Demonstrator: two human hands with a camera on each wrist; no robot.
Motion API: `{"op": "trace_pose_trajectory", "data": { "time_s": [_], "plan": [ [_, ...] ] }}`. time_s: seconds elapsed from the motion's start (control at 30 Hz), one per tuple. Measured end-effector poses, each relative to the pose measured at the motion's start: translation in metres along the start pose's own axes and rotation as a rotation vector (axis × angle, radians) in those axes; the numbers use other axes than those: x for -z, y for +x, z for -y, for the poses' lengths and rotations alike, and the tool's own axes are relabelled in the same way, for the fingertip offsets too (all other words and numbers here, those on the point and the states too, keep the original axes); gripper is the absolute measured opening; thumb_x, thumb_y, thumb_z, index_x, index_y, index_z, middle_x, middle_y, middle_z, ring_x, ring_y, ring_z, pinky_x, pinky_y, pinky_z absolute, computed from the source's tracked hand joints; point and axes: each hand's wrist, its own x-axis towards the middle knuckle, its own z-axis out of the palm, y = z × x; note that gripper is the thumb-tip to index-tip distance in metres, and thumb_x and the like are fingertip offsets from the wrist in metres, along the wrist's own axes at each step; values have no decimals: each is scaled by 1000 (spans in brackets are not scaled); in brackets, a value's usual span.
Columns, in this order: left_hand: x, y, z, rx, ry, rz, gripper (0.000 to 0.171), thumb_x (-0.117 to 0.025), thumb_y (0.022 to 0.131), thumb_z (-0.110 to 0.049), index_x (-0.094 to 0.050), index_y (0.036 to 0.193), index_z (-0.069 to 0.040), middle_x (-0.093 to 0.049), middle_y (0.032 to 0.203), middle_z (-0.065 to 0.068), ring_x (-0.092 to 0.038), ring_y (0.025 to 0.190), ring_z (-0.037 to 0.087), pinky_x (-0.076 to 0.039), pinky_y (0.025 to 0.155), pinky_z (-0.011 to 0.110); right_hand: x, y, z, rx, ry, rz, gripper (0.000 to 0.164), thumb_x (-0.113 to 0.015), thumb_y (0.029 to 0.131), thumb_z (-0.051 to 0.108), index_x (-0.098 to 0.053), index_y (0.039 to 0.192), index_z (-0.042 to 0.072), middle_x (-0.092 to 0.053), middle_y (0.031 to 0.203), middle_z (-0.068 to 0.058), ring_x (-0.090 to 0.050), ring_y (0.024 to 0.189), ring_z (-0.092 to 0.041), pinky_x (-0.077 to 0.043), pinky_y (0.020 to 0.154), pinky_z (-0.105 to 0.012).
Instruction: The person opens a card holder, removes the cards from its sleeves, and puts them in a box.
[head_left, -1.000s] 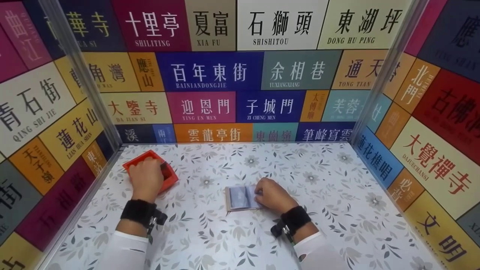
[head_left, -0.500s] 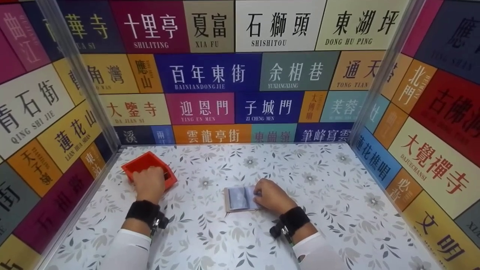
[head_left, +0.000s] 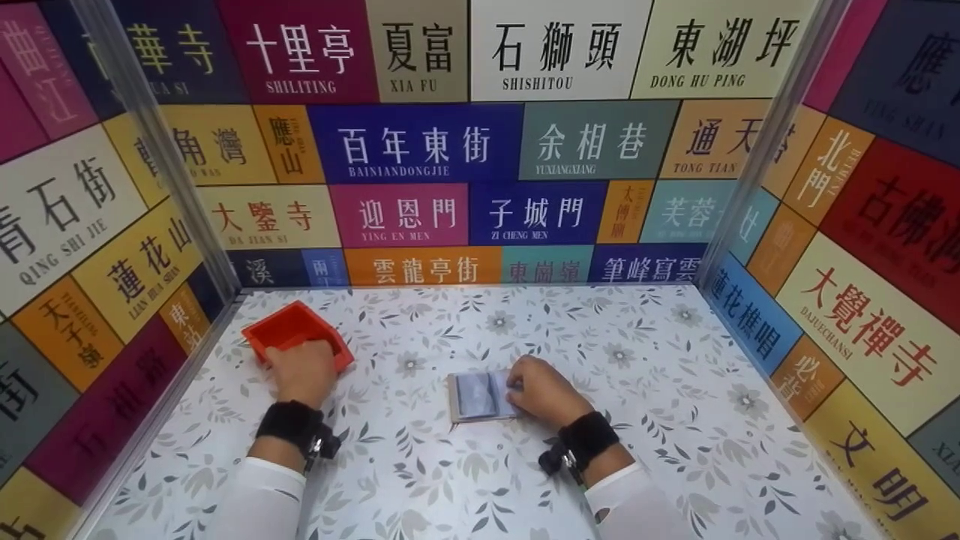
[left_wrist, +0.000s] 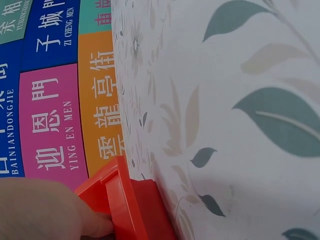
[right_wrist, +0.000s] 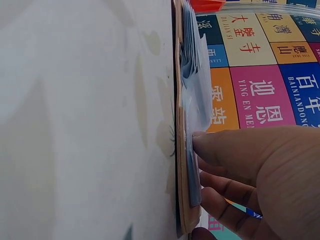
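Observation:
A red plastic box (head_left: pixel 289 316) stands open at the back left of the table. My left hand (head_left: pixel 306 371) is at its near side, with the fingers reaching over the rim; the box and its walls hide the fingertips. In the left wrist view, part of the left hand (left_wrist: pixel 45 210) meets the red box wall (left_wrist: pixel 127 200). A small card holder (head_left: pixel 474 396) with clear sleeves lies open near the table's middle. My right hand (head_left: pixel 546 390) holds its right side. In the right wrist view, the thumb presses the sleeve of the card holder (right_wrist: pixel 186 125), with fingers curled at its edge.
A white table (head_left: pixel 420 480) with a leaf pattern lies under both hands. Panels (head_left: pixel 416 142) of coloured signs with Chinese lettering stand at the back and on both sides. Metal posts (head_left: pixel 724 180) mark the corners. Each wrist wears a black strap (head_left: pixel 590 441) with a small camera.
My left hand has drawn back toward the near side of the box, showing more of its inside. The box has shifted very slightly. My right hand and the card holder have stayed in place.

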Motion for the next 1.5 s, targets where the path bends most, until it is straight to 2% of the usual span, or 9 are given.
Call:
{"op": "trace_pose_trajectory", "data": {
  "time_s": [0.27,0.37,0.5,0.57,0.67,0.77,1.0,1.3,1.5],
  "plan": [
    [-5,-1,-6,-1,-30,-36,25,-79,103,-21,-79,105,4,-80,93,27,-71,84,47,-46,98,70,-2,1,-1,-12,6,0,11,-87,96,11,-82,104,7,-73,113,-7,-72,112,-31,-59,109,-52],
    [-1,0,-15,-28,-82,-119,23,-80,99,-17,-80,99,5,-79,91,27,-71,83,48,-48,92,66,-1,1,-1,-13,12,4,12,-87,96,10,-82,105,6,-73,113,-7,-72,112,-31,-59,109,-53],
    [5,-2,-35,-155,-205,-303,13,-75,96,-4,-80,86,3,-75,79,22,-71,78,47,-53,78,58,-1,1,-1,-18,16,7,12,-87,95,11,-81,105,6,-73,112,-7,-72,111,-30,-60,108,-53],
    [8,-5,-50,-236,-271,-339,12,-76,96,-4,-82,87,1,-75,77,19,-72,77,44,-56,75,56,-1,1,-1,-26,19,8,13,-87,95,11,-81,106,7,-73,113,-6,-72,111,-30,-60,107,-52],
    [14,-11,-74,-313,-333,-289,9,-82,98,-11,-87,98,-4,-78,85,13,-75,82,38,-62,80,54,-1,1,0,-38,28,6,14,-87,95,11,-80,107,8,-73,114,-6,-72,112,-29,-60,108,-52],
    [19,-16,-95,-331,-366,-205,13,-84,99,-17,-88,108,-8,-81,94,10,-77,91,34,-65,87,53,-1,0,0,-43,37,8,15,-87,95,12,-79,108,8,-73,115,-5,-72,114,-29,-59,109,-52],
    [17,-22,-130,-393,-459,-121,17,-86,99,-18,-88,111,-7,-80,101,10,-80,99,35,-65,92,54,1,1,0,-17,-14,13,13,-88,95,11,-82,105,6,-74,113,-7,-73,111,-29,-61,105,-52],
    [12,-28,-162,-527,-528,71,27,-84,96,-9,-86,123,-7,-77,119,8,-76,119,36,-62,105,53,1,1,-1,-53,-12,7,14,-88,95,13,-80,106,9,-74,112,-6,-73,111,-30,-61,106,-52],
    [8,-34,-169,-557,-548,191,32,-87,96,-16,-86,127,-11,-77,124,6,-76,121,30,-62,108,49,2,2,0,-46,-16,19,14,-88,95,14,-81,106,8,-74,114,-6,-73,112,-30,-60,107,-51]
  ]
}}
